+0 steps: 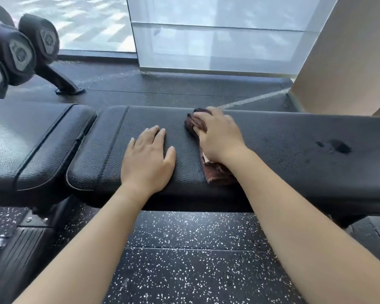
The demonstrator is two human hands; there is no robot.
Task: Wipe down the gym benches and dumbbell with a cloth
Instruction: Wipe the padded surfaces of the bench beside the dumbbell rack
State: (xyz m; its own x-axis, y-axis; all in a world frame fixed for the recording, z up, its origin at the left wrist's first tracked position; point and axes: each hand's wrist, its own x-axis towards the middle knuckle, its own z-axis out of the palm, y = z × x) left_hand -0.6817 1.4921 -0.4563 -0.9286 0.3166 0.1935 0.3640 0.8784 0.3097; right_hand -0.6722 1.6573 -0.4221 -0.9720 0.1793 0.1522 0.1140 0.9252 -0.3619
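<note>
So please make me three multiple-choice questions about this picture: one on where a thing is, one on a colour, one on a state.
1. Where is the cloth?
A. on the floor
B. on the bench, under the right hand
C. over the dumbbells

2. What colour is the bench pad?
A. black
B. red
C. white

3. How is the left hand?
A. closed in a fist
B. lifted in the air
C. flat and open on the bench

Answers:
1 B: the right hand presses the cloth on the pad, with its ends showing beyond the fingers and near the wrist.
2 A: the textured pad is black all over.
3 C: the palm lies down on the pad with the fingers stretched out, and it holds nothing.
</note>
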